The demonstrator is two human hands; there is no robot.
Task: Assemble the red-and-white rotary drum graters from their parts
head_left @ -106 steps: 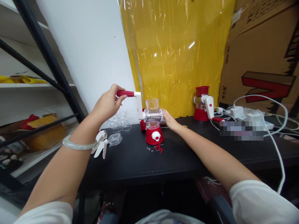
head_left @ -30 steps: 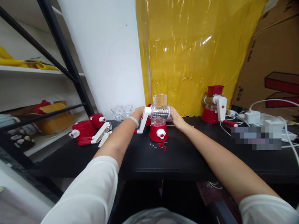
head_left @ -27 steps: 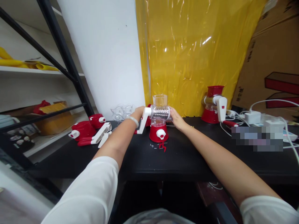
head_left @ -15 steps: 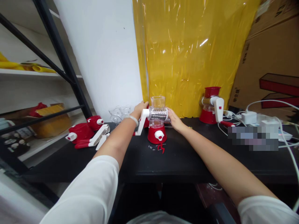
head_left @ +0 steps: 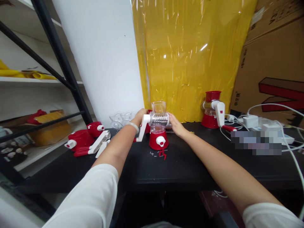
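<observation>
A rotary drum grater [head_left: 158, 139] stands upright on the black table, with a red base, clear hopper, perforated metal drum [head_left: 159, 119] and white crank [head_left: 143, 126] on its left. My left hand [head_left: 141, 114] reaches past the crank to a red part [head_left: 148, 114] behind the grater; its fingers are mostly hidden, so its grip cannot be told. At the drum's right end is my right hand [head_left: 176, 125], fingers stretched out against or just beside the rim. Small red pieces [head_left: 163, 154] and tiny white bits [head_left: 153, 154] lie in front of the base.
A second drum grater [head_left: 212, 110] stands at the right, near white cables and adapters [head_left: 250, 121]. Red grater bases [head_left: 80, 138], loose crank handles [head_left: 97, 144] and clear hoppers [head_left: 120, 118] are on the left. A black shelf frame [head_left: 57, 50] rises at far left.
The view has tilted slightly, so the scene sits a little lower. Both hands stay close to the grater, with only slight shifts.
</observation>
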